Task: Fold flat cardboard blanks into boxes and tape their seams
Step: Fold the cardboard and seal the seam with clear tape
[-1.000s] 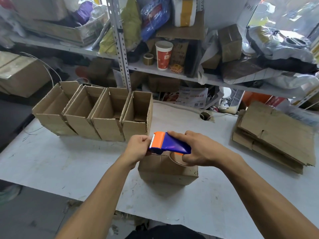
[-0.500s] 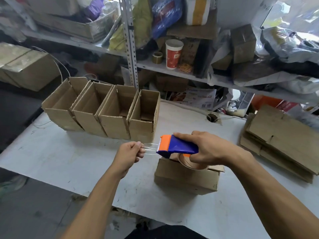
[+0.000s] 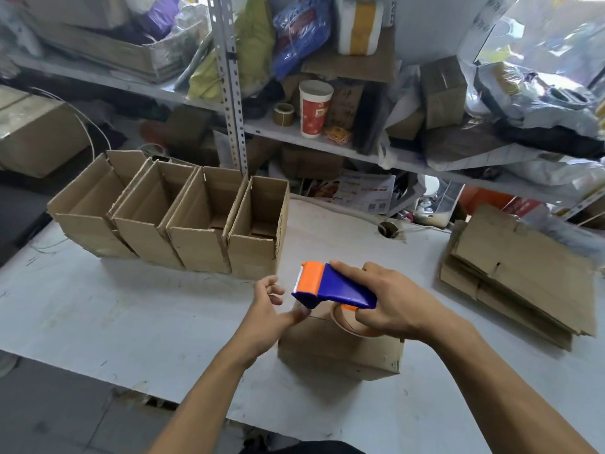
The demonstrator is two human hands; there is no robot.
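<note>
Fingers [image 3: 373,317] grip tape dispenser [image 3: 334,288]; left thumb [image 3: 296,317] seemingly presses box [image 3: 340,352].

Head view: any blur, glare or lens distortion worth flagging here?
Head view: the left hand has motion-blurred fingers; the tape dispenser is sharp; blown-out glare at the top right; wide-angle bending curves the table edge; shadows are soft.

**Matt cardboard, glossy plastic**

The box [image 3: 340,352] is matt brown corrugated cardboard, like the four open boxes [image 3: 170,217] and the stack of flat blanks [image 3: 520,273] — raw fluted edges show. The tape dispenser [image 3: 330,286] is smooth, glossy plastic, blue and orange. The tabletop [image 3: 131,316] is a pale, matt surface, scuffed and scratched. The shelf upright [image 3: 229,83] is grey perforated metal — the paper cup [image 3: 314,108] slightly shiny.
</note>
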